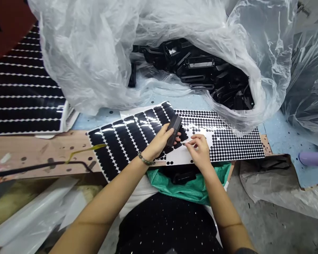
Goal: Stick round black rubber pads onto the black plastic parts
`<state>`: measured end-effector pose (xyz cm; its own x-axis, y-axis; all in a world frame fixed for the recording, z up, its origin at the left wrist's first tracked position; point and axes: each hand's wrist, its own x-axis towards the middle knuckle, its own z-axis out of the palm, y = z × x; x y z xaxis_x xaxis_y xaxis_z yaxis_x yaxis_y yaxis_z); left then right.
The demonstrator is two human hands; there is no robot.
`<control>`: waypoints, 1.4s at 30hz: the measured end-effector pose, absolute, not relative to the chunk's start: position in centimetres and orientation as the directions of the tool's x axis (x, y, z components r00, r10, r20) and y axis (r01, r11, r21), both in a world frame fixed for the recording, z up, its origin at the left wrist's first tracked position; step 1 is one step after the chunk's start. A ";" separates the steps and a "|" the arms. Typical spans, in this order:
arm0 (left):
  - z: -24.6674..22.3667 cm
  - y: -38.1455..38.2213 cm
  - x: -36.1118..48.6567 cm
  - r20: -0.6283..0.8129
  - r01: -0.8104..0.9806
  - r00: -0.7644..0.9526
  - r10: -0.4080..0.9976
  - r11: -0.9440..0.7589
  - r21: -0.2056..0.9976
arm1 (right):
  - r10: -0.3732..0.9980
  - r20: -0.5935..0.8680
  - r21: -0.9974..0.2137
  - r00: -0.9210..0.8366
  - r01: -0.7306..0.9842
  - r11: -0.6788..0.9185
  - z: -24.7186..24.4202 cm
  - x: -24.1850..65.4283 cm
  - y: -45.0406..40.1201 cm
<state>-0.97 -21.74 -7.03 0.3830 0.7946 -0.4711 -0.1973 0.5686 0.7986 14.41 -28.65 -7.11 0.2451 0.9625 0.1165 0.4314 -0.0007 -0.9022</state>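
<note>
My left hand [161,140] is closed around a black ribbed plastic part [174,129], held tilted above the sheets. Close to its right, my right hand [200,150] pinches thumb and forefinger together. A tiny dark spot shows at those fingertips; it looks like a small black dot sticker, though it is too small to be sure. Under the right hand lies a white sheet of small black dot stickers [235,144], with a bare white patch where dots are gone. A sheet of larger black stickers [122,141] lies under and left of the left hand, overlapping it.
A large clear plastic bag [95,53] at the back holds many black plastic parts [198,70]. More black sticker sheets [23,91] are stacked at left. A green bag [182,190] with black parts hangs at the table's front edge. A purple roll [314,159] lies far right.
</note>
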 end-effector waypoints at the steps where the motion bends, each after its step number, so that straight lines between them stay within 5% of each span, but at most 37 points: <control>1: -6.9 -21.9 -1.2 -0.465 -0.226 0.401 0.789 0.578 0.784 | 0.954 0.098 -0.939 0.285 0.343 -0.005 -6.7 14.5 -28.7; 7: -5.1 -24.6 -2.5 -0.319 -0.475 0.473 0.821 0.542 0.693 | 0.919 -0.105 -0.989 0.380 -0.139 -0.056 -4.5 14.0 -28.5; 12: -5.2 -26.5 -2.0 -0.202 -0.571 0.320 0.926 0.358 0.739 | 0.907 -0.149 -0.961 0.394 -0.273 -0.039 -3.0 12.5 -28.8; 28: -5.1 -27.4 -1.6 -0.043 -0.548 0.221 0.974 0.161 0.821 | 0.919 0.030 -0.996 0.393 -0.065 0.061 -2.6 11.4 -29.0; 38: -5.2 -28.0 -0.7 0.013 -0.540 0.096 0.995 0.041 0.841 | 0.803 0.389 -0.850 0.451 0.512 0.124 -2.7 10.6 -29.9; 42: -5.0 -28.3 -0.1 0.022 -0.549 0.028 0.999 -0.003 0.836 | 0.836 0.208 -0.960 0.508 0.271 0.074 -3.1 10.2 -29.8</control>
<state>-0.06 -28.29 -5.04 0.0278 0.9994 0.0221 -0.5492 -0.0032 0.8357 10.23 -29.80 -3.08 0.5082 0.8356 0.2085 0.2712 0.0745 -0.9596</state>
